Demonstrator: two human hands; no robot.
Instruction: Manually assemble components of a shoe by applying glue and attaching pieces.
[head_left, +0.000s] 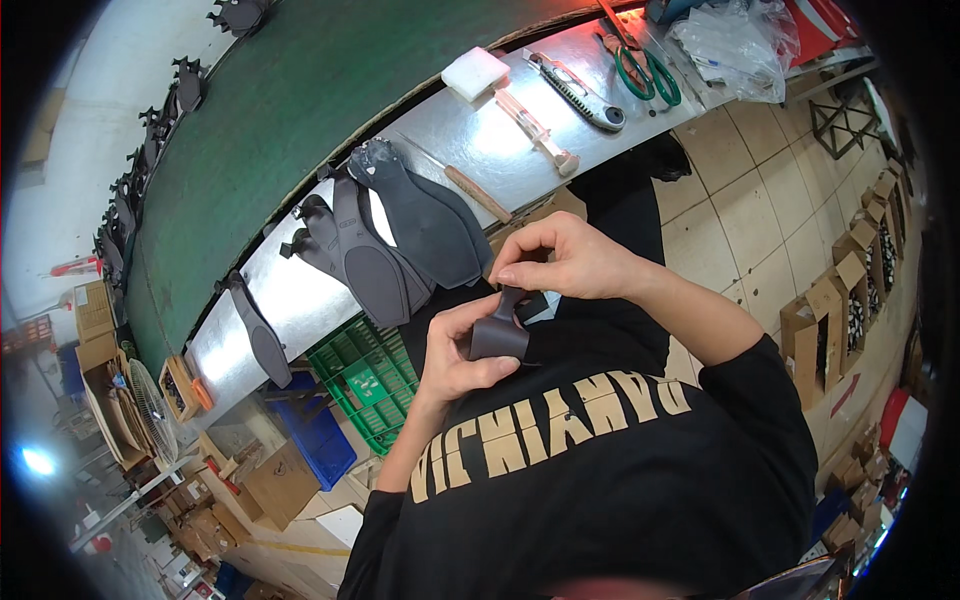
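Far left of the grip: a fan (pixel 150 405), cage facing the aisle. Nearer, a wooden box (pixel 180 390) at the bench end. Then, well left of the hands, one dark padded piece (pixel 258 338) lying alone on the metal bench (pixel 305 305). Below it and left of the grip, a blue bin (pixel 318 445); nearer in, a green crate (pixel 365 385). Just left of the grip and above it, a stack of dark pads (pixel 385 275), overlapping.

Left hand (pixel 448 355): closed round a small curved dark piece (pixel 500 340), thumb at its lower edge. The piece sits off the bench, in front of the black shirt (pixel 600 490). Above the grip, a wooden-handled awl (pixel 478 192); beyond, slightly right, a pale slender tool (pixel 537 130). Right hand (pixel 575 262): thumb and forefinger pressed together at the piece's upper end; what lies between the tips I cannot tell.

Above and right of the grip, a utility knife (pixel 578 92), then green-handled scissors (pixel 648 78). Far right, open cardboard boxes (pixel 812 325) on the floor.
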